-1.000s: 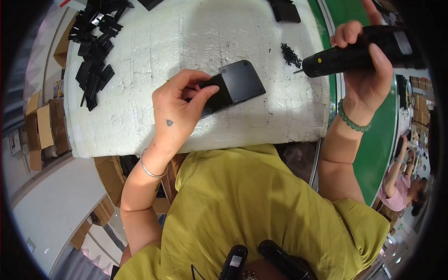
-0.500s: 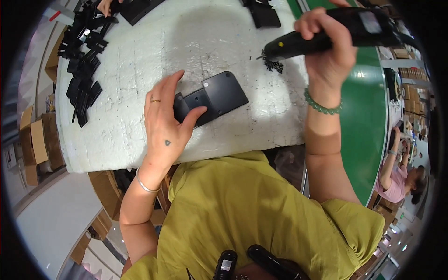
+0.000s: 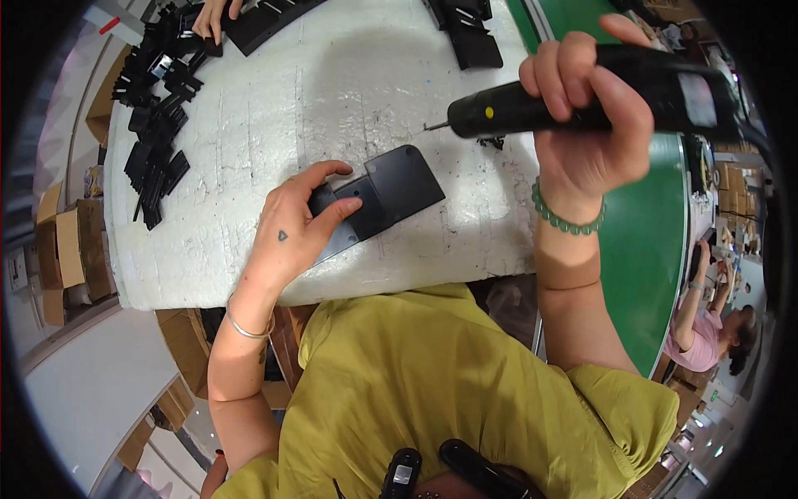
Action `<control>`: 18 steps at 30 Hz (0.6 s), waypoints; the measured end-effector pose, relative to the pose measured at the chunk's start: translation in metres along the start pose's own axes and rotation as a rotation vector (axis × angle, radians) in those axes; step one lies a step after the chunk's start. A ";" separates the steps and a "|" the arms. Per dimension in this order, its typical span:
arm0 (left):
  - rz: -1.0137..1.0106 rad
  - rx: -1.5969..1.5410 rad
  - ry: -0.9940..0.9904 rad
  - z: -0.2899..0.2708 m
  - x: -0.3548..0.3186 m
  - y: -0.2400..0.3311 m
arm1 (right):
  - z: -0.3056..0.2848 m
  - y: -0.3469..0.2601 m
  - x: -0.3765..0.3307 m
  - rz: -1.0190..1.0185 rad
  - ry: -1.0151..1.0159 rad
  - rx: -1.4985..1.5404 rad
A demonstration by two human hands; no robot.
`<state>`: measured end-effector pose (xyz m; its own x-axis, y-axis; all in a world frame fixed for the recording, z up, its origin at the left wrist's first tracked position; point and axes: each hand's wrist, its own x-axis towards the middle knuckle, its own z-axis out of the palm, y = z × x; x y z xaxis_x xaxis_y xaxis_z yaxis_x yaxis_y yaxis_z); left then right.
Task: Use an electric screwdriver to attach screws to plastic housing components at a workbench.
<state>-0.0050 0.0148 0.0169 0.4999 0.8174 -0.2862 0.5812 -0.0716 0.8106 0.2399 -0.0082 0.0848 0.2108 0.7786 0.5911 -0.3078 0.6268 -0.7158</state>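
Steadying the black panel (image 3: pixel 406 185) flat on the counter (image 3: pixel 249 158), we grip its left end with our left hand (image 3: pixel 291 224), thumb across its top. Our right hand (image 3: pixel 586 116) has its fingers clasped round a black power driver (image 3: pixel 499 112). The driver's bit, just now at the small pile of screws (image 3: pixel 492 143), has come away toward the panel, a dark speck at its tip, perhaps a screw; we judge the reach finished, the panel not yet touched. White, creased covering wraps the counter. Farther off, another person's hand (image 3: pixel 218 21) is among loose black parts (image 3: pixel 154 158); a green surface (image 3: pixel 644 249) borders our right, cardboard boxes (image 3: pixel 75 249) our left.
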 end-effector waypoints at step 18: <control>0.789 0.177 0.487 -0.001 0.011 0.035 | 0.040 -0.025 0.004 -0.055 -0.430 0.222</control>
<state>0.0204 0.0215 0.0423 0.4904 0.6417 0.5897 0.2980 -0.7594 0.5784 0.2108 -0.0219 0.1197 -0.1560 0.6320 0.7591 -0.5072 0.6082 -0.6106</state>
